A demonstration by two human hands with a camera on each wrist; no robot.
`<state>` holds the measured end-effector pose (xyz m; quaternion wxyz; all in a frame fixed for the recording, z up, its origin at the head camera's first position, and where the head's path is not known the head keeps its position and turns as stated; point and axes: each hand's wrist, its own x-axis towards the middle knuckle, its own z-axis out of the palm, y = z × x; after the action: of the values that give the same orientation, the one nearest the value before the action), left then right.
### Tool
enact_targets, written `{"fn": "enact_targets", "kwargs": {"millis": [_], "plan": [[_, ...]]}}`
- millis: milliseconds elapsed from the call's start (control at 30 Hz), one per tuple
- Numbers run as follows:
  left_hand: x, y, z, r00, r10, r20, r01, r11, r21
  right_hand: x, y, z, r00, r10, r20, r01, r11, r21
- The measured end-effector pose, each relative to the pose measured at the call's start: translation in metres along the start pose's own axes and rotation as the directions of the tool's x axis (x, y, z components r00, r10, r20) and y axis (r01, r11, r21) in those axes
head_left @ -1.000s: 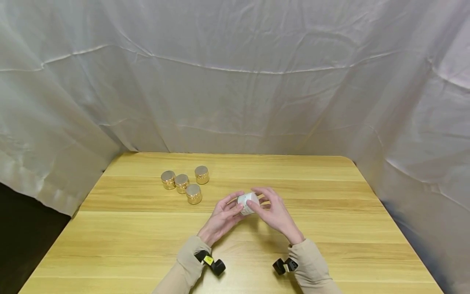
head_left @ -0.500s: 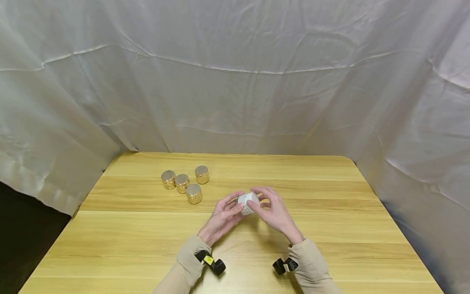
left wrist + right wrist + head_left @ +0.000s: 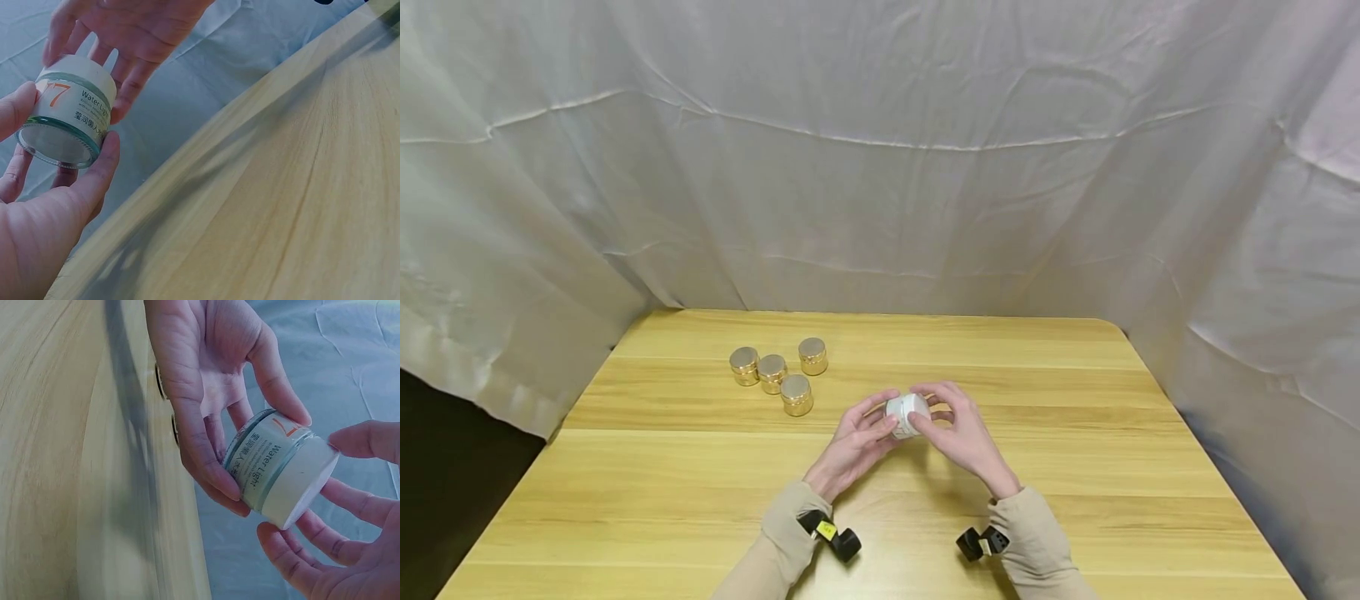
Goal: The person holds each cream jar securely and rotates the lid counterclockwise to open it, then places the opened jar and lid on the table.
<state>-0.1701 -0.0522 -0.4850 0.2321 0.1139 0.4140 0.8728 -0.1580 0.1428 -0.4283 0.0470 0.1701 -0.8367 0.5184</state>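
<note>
Left to right on the wooden bench (image 3: pixel 1112 450), bordered by a pale curtain (image 3: pixel 880 208): four gold jars (image 3: pixel 772 375) stand upright at the far left, three close together in a slanting row and one just to their right, slightly farther back. To their right and nearer, the left hand (image 3: pixel 856 437), its wrist in a beige sleeve (image 3: pixel 778 533) with a black camera (image 3: pixel 847 545), pinches the base end of a white jar (image 3: pixel 903 417) between thumb and fingers. The jar is held above the bench near its middle, tilted, base toward the left hand and lid (image 3: pixel 918 404) to the right; its label (image 3: pixel 265 456) reads "7" and "Water Light". At right, the right hand (image 3: pixel 964 433), likewise sleeved, has its thumb and fingers spread and curved round the lid, gripping its edge. The lid sits on the jar.
</note>
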Motion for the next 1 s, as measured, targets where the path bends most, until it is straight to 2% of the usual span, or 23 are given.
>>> {"fn": "enact_targets", "kwargs": {"millis": [300,667,867,1000], "plan": [[0.0003,-0.0001,-0.0006,1.0,0.017,-0.002,-0.017,1.0,0.004,-0.0004,-0.0017,0.001,0.996,0.075,-0.046,-0.075,0.997,-0.002],[-0.0006,0.0009,-0.0001,1.0,0.013,-0.004,-0.013,1.0,0.01,0.0001,0.0003,-0.0007,1.0,-0.007,0.003,0.007,1.0,0.007],[-0.0013,0.0023,0.0009,1.0,0.011,-0.01,-0.011,1.0,0.006,0.0003,-0.0003,0.0005,0.999,0.043,0.009,-0.043,0.999,-0.026],[-0.0015,0.0022,0.0009,1.0,0.014,-0.007,-0.014,1.0,0.01,-0.0002,-0.001,0.0007,0.998,0.055,-0.006,-0.056,0.998,-0.013]]}}
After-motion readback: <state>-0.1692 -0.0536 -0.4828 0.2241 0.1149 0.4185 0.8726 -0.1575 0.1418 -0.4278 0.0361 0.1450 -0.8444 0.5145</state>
